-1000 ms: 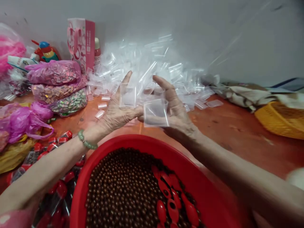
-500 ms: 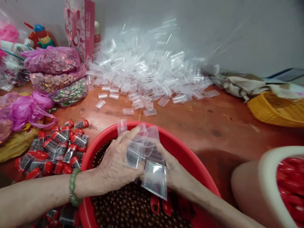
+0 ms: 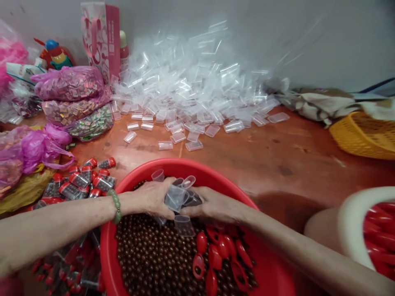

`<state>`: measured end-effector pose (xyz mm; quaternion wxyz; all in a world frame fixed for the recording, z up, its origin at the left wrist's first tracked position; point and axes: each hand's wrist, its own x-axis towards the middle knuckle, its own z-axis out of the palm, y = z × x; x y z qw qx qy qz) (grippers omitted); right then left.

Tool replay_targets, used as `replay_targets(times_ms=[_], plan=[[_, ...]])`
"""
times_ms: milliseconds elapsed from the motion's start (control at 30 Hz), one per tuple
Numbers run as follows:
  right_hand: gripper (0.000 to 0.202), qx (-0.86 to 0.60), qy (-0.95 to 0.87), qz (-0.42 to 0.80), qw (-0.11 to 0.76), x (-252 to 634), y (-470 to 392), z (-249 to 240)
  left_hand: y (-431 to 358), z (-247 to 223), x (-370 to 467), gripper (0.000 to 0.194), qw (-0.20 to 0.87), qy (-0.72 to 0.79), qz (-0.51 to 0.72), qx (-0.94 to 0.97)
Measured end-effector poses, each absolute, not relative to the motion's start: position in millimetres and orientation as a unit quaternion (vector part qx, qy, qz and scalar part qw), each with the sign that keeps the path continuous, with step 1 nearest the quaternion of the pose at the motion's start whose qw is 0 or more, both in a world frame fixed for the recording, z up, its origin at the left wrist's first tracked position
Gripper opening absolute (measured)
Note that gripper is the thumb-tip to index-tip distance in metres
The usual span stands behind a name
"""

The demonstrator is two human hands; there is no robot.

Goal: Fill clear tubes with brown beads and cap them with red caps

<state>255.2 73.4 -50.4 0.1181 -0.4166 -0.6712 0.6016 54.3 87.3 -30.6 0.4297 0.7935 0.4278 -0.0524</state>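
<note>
Clear plastic containers [image 3: 175,198] are bunched between my two hands, over the far part of a red basin [image 3: 106,250]. My left hand [image 3: 154,198], with a green bead bracelet at the wrist, is curved round their left side. From the right, my right hand [image 3: 205,202] grips the same bunch; some of its fingers are hidden. One clear container [image 3: 184,226] lies just below the hands, and another [image 3: 158,175] stands out beyond my left hand. Brown glossy balls [image 3: 154,259] fill the basin's bottom, with several red caps [image 3: 215,257] on them at the right.
A large heap of clear containers [image 3: 197,94] lies against the wall. Filled red-capped containers [image 3: 80,181] are piled left of the basin, near pink bags [image 3: 70,84]. At the right are a pale tub [image 3: 347,218] of red pieces and a yellow basket [image 3: 364,137].
Both hands have moved down into the basin with the clear containers, nearer the balls. More red caps show on the balls now, and the camera view has shifted slightly.
</note>
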Motion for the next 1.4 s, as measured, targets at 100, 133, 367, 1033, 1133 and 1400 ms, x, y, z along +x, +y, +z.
replay_targets(times_ms=[100, 133, 367, 1033, 1133, 1400], plan=[[0.029, -0.412, -0.649, 0.634, 0.086, 255.9, 58.9, -43.6, 80.6, -32.7, 51.4, 0.087, 0.498, 0.418, -0.090, 0.755], [0.030, -0.416, -0.628, 0.655, 0.066, 256.6, 53.2, -41.7, 76.9, -32.5, 50.4, 0.084, 0.524, 0.416, -0.093, 0.737], [0.050, -0.401, -0.488, 0.775, -0.003, 261.8, 41.3, -28.1, 59.4, -27.0, 51.9, 0.058, 0.758, 0.329, -0.017, 0.563], [0.119, -0.609, -0.754, 0.195, 0.147, 328.1, 182.1, -66.2, 216.3, -26.8, 0.1, 0.131, 0.169, 0.622, 0.035, 0.763], [0.137, -0.609, -0.756, 0.206, 0.121, 323.3, 198.2, -112.5, 236.3, -66.1, -19.9, 0.152, 0.189, 0.631, -0.053, 0.751], [0.106, -0.546, -0.797, 0.241, 0.091, 286.1, 198.4, -152.2, 204.7, -118.8, 18.2, 0.100, 0.186, 0.453, -0.055, 0.870]])
